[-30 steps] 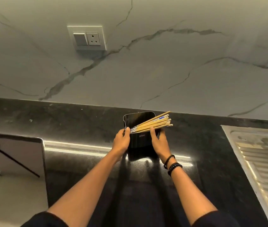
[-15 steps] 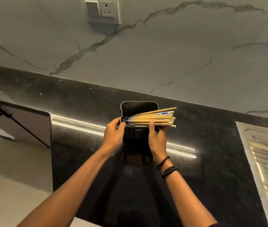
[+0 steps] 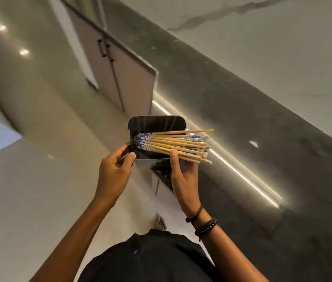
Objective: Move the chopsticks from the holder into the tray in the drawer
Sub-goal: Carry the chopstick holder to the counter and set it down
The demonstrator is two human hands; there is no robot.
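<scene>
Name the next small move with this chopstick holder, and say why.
Probably carry the holder level toward the drawer, which is not in view. The left hand grips its left edge, the right hand its right side, thumb pressing the chopsticks, which jut past the rim and might slide if tipped.

Glossy metal holder (image 3: 157, 124) w/ matt wooden chopsticks (image 3: 173, 143).

One holder (image 3: 157, 127); chopsticks (image 3: 173, 143) too overlapped to count. Two hands: left hand (image 3: 114, 171), right hand (image 3: 183, 176). Two wristbands (image 3: 205, 228), two cabinet handles (image 3: 101, 47), one foot (image 3: 159, 222).
</scene>
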